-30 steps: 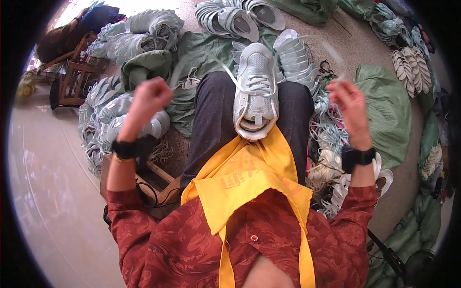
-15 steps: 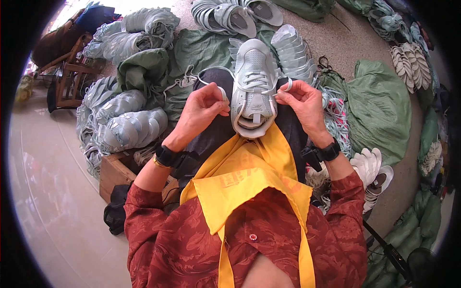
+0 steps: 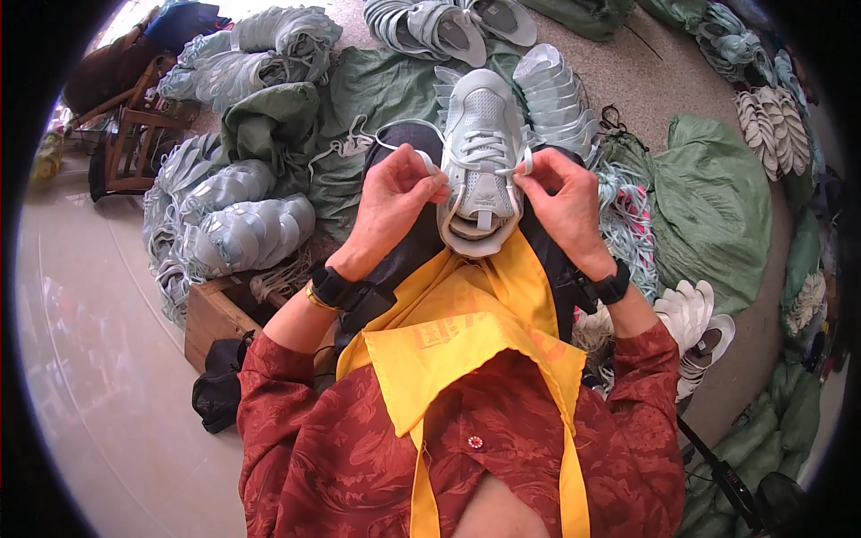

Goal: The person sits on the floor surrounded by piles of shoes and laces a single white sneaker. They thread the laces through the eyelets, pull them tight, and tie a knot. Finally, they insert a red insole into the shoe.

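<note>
A pale grey-blue sneaker point(image 3: 484, 103) rests between my knees, toe pointing away and heel opening toward me. Its shoelace point(image 3: 484, 148) crosses the tongue in rows, and a loose end runs out on each side. My left hand point(image 3: 399, 193) pinches the lace at the shoe's left edge, the loose part looping over my dark trouser leg. On the other side, my right hand point(image 3: 565, 202) pinches the lace between thumb and fingertips, close to the eyelets. Below the heel spreads my yellow apron point(image 3: 484, 314).
Stacked pale shoe uppers point(image 3: 256, 238) lie to the left beside a wooden box point(image 3: 215, 318). More uppers point(image 3: 552, 94) stand beyond the sneaker. A green sack point(image 3: 708, 211) and white shoe parts point(image 3: 686, 314) are on the right. A wooden chair point(image 3: 134, 148) stands far left.
Both hands have come closer to the sneaker, the left moving right and slightly away from me. The lace stays pinched in each hand.
</note>
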Demonstrator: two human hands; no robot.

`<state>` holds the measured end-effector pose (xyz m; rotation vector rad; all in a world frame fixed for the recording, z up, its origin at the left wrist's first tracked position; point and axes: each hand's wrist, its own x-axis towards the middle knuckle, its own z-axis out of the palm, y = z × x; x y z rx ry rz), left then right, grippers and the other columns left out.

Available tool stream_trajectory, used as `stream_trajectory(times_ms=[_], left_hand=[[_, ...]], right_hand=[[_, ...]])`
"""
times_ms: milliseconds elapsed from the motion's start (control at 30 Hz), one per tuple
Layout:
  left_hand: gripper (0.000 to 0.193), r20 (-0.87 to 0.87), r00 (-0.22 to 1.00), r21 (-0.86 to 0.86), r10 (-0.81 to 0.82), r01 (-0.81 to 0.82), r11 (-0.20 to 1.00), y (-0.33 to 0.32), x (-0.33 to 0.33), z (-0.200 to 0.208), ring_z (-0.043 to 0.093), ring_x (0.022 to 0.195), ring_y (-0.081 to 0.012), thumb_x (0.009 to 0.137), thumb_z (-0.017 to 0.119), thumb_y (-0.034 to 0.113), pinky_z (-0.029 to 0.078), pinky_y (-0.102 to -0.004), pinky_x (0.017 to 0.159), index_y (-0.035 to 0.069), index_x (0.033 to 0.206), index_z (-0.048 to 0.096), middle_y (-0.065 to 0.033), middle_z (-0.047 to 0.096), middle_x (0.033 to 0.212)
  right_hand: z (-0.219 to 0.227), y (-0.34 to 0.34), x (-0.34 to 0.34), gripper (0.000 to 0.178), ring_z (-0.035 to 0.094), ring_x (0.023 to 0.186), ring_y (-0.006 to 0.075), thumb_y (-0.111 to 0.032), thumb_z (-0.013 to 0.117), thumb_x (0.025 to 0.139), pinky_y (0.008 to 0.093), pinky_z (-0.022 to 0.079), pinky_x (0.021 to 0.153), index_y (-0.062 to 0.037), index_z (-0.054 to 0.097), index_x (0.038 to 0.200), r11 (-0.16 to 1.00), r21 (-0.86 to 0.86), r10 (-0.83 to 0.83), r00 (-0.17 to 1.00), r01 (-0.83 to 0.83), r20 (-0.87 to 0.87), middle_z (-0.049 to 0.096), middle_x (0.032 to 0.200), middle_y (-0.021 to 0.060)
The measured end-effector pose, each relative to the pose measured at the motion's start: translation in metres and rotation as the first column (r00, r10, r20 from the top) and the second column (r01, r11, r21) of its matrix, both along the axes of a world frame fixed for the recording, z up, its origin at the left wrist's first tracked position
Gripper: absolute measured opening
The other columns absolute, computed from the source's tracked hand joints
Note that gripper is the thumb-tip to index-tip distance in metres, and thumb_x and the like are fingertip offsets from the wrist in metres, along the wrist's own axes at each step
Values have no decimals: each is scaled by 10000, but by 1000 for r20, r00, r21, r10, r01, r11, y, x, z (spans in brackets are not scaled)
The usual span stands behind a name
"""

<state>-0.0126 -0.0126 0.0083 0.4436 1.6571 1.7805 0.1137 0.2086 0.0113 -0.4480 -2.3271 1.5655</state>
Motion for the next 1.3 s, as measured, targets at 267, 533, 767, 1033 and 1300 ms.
stream_trajectory(times_ms=[267,533,767,1033,1300], left_hand=[[139,14,999,40,32,-32,999,8,-1,-10,683,887,-99,978,682,-7,589,-256,831,27,916,563,-56,687,998],[158,-213,973,-114,84,-110,987,14,0,-18,652,825,-89,951,657,-70,558,-240,767,13,890,536,-48,671,942],[165,-587,809,-245,2,-180,953,18,11,2,633,763,-77,891,696,-54,520,-266,688,5,862,545,-35,650,844],[159,-414,908,-247,60,-176,953,21,12,-8,610,734,-52,906,709,-5,485,-245,638,5,884,552,-5,655,801],[205,-487,866,-238,114,-258,936,22,15,0,522,681,-49,891,741,12,449,-245,602,19,897,537,9,588,747]], right_hand=[[-17,7,10,94,695,774,57,-46,760,915,230,556,718,3,683,938,978,-207,-29,999,32,17,738,834,6],[-4,3,18,96,707,749,74,-60,762,915,240,565,705,-1,688,932,995,-96,-36,998,41,55,745,828,20],[13,0,19,134,709,707,143,-57,802,862,275,561,665,-19,691,926,984,176,-12,998,22,-58,712,810,47],[17,-5,12,204,676,769,246,-56,803,826,343,549,689,-8,691,989,917,393,122,985,-64,-125,659,938,107],[15,-11,11,188,692,828,301,-17,717,852,394,551,727,7,674,1034,948,316,36,999,-33,-4,666,912,151]])
